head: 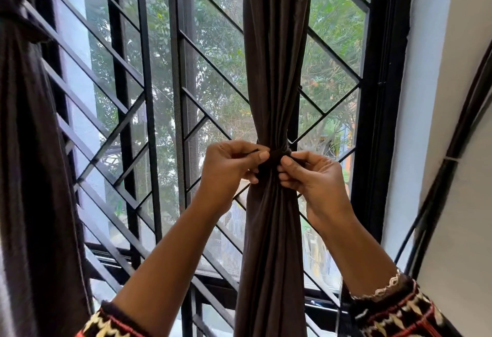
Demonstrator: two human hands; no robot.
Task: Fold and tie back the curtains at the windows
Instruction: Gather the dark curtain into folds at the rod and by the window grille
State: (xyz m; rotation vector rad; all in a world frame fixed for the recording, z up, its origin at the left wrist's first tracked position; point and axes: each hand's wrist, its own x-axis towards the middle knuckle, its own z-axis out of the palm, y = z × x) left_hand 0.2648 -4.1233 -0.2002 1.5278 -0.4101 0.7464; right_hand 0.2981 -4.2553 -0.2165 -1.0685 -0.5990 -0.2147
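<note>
Fingers (262, 155) of left hand (229, 166) and right hand (311, 174) pinch tie (277, 156) around curtain (274, 70).

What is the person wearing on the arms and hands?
The left sleeve and right sleeve are dark knit with cream and red patterns; the right has a cream scalloped edge. Forearms are bare. The left hand and right hand wear no gloves.

We stand in a home. We see a barred window (149, 102), dark curtains (274, 57), painted walls (431, 97), and trees (221, 52) outside.
</note>
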